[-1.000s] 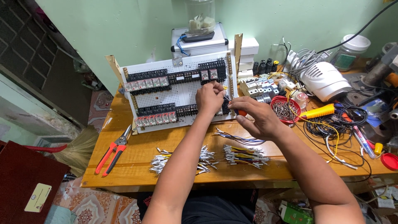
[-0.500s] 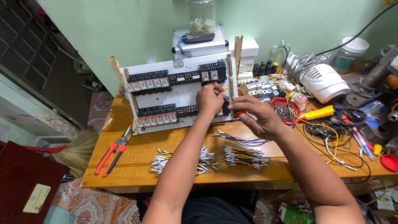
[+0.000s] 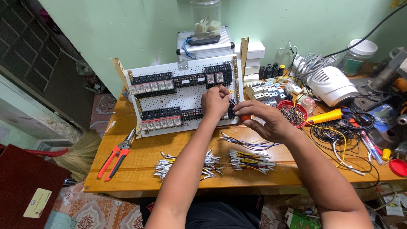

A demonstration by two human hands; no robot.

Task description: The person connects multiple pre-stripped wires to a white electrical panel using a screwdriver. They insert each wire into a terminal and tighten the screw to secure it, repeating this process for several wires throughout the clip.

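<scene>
Nearest the front edge of the wooden tabletop (image 3: 140, 163), two bundles of short ferruled wires (image 3: 250, 161) lie side by side, well in front of the white perforated panel (image 3: 186, 99). Red-handled cutters (image 3: 115, 157) rest front-left of the panel. A looser bunch of wires (image 3: 246, 143) lies between the bundles and the panel. The right hand (image 3: 265, 121) is curled just in front of the panel's right end, fingers pinched on a small orange-handled tool (image 3: 246, 118). The left hand (image 3: 216, 101) is pressed against the panel's right part, fingertips pinched together on a thin wire at the black terminal blocks (image 3: 218, 77). A metal case (image 3: 205, 48) stands behind the panel.
</scene>
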